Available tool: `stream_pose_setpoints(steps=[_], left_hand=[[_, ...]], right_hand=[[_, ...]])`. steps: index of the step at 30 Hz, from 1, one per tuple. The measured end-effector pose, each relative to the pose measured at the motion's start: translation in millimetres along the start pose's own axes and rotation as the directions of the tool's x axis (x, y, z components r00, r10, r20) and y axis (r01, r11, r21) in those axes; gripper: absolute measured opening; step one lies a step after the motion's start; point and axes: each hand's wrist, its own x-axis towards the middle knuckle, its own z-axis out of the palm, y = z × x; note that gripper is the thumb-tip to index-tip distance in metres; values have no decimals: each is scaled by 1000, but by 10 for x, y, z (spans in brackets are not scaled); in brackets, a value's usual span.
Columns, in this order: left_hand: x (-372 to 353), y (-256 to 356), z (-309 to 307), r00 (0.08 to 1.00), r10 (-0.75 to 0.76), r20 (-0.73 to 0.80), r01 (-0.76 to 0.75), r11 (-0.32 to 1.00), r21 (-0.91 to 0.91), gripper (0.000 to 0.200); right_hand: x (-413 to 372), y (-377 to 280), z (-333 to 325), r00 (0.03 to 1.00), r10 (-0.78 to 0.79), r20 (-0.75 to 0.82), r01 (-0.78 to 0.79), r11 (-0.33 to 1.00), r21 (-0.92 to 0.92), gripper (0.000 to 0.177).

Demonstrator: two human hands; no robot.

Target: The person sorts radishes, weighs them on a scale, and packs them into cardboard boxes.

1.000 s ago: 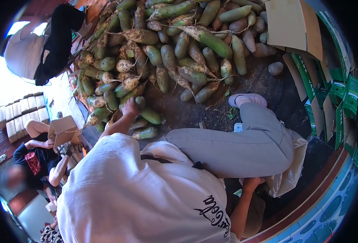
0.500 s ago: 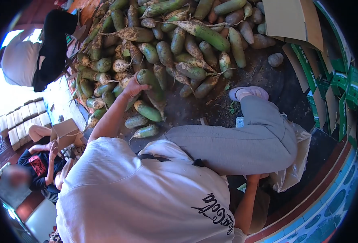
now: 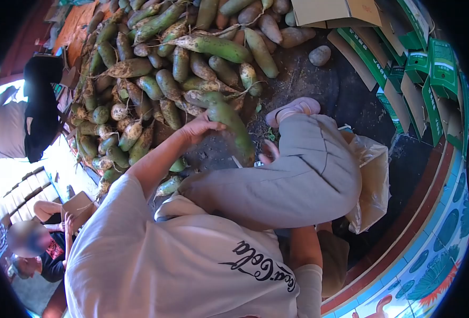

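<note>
Slippage looks the likeliest trouble in the head view: the left hand (image 3: 202, 126) is closed around the upper part of a long, thick green radish with a smooth skin (image 3: 235, 127), whose lower end slants down, unsupported, over the dark, soil-strewn floor (image 3: 346, 90). Gripped so near one end, it could swivel or drop, and a fall might crack it or bruise the tip. The right hand (image 3: 269, 152) shows just beyond the bent leg in grey cloth trousers (image 3: 258, 193), partly hidden, its fingers loosely curled with a gap to the thumb and nothing visible inside; the leg may cramp its reach, so a fumbled catch is possible. The tip, close to that leg, could knock against it. Beside the left hand, the heaped pile of soil-streaked green radishes (image 3: 131, 69) could roll if bumped.
</note>
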Motion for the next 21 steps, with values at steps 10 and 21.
stream_pose_setpoints(steps=[10,21], left_hand=[[374,-630,218,978,-206,28,204,921,-332,63],[-224,-1165,-661,922,-68,-382,339,623,705,35]], right_hand=[[260,-51,132,916,382,124,-401,854,332,49],[369,86,86,627,728,277,-759,492,426,40]])
